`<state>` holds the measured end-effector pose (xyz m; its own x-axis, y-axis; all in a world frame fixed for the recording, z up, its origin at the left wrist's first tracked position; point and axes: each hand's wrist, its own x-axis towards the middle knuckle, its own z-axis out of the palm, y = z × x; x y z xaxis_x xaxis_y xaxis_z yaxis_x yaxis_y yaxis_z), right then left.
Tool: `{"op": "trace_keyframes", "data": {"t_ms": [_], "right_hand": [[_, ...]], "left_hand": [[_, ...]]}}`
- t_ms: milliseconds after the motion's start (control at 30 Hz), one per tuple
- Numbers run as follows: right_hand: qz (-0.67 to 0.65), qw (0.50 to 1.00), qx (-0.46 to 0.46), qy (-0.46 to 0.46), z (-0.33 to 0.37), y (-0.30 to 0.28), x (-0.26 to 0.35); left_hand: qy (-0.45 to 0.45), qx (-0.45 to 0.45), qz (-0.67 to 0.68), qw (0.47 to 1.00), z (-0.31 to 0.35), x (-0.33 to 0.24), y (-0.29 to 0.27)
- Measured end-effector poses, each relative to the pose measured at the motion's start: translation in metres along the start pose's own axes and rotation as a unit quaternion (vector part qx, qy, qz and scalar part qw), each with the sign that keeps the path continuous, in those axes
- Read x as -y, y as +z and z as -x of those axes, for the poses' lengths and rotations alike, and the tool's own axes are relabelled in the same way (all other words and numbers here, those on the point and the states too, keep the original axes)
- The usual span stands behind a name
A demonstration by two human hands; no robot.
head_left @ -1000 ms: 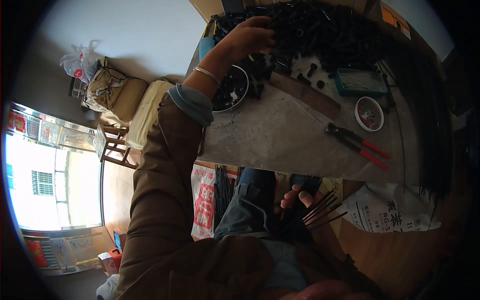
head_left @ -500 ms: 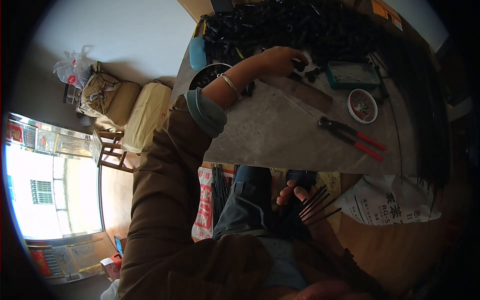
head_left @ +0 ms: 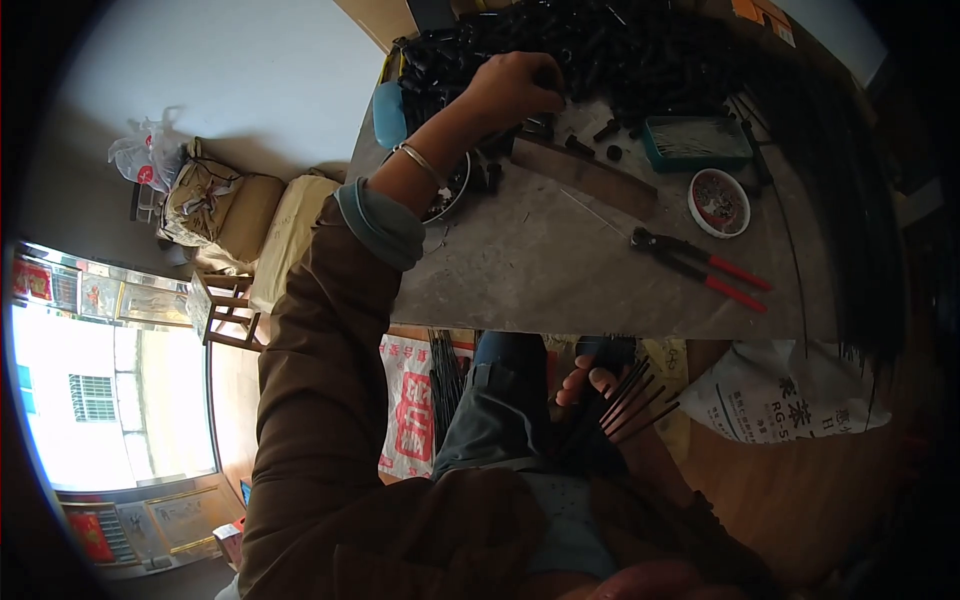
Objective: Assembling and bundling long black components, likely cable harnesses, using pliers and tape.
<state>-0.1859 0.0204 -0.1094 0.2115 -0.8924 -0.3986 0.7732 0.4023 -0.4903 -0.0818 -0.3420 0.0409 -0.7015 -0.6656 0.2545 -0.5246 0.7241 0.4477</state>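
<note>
My left hand (head_left: 512, 92) is stretched over the near edge of a big heap of black tubular parts (head_left: 640, 65) on the table. Its fingers are curled round a small dark piece (head_left: 546, 76), mostly hidden by the hand. Several loose black parts (head_left: 578, 146) lie just right of it, beside a flat brown bar (head_left: 585, 178). Below the table edge, over my lap, my right hand (head_left: 592, 384) is closed on a bundle of thin black rods (head_left: 632, 405), their ends fanning out to the right.
Red-handled cutters (head_left: 700, 268), a white tub (head_left: 718, 204) and a teal box of thin pins (head_left: 697, 145) are on the table's right. A bowl (head_left: 458, 188) sits under my left forearm, near a blue case (head_left: 389, 116). Long black rods (head_left: 840, 200) line the right edge.
My left hand has moved left and farther away, from the loose parts to the heap's edge. Loose black parts it covered now show. My right hand stays with the rods.
</note>
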Motion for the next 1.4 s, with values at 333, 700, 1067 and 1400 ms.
{"op": "trace_keyframes", "data": {"t_ms": [333,700,1067,1400], "right_hand": [[0.008,1.0,-0.002,-0.028,0.001,0.005,-0.003],[-0.049,0.998,-0.026,-0.025,0.006,0.01,-0.008],[0.113,0.993,0.005,-0.015,0.016,0.076,-0.028],[0.232,0.969,-0.004,-0.08,0.03,0.103,-0.054]], "left_hand": [[-0.059,0.029,-0.08,0.995,-0.021,-0.014,0.075],[0.021,-0.002,0.0,1.0,0.035,-0.064,0.022],[-0.224,-0.018,0.692,0.686,0.303,-0.082,0.063],[-0.219,-0.126,0.765,0.592,0.312,-0.101,0.077]]}}
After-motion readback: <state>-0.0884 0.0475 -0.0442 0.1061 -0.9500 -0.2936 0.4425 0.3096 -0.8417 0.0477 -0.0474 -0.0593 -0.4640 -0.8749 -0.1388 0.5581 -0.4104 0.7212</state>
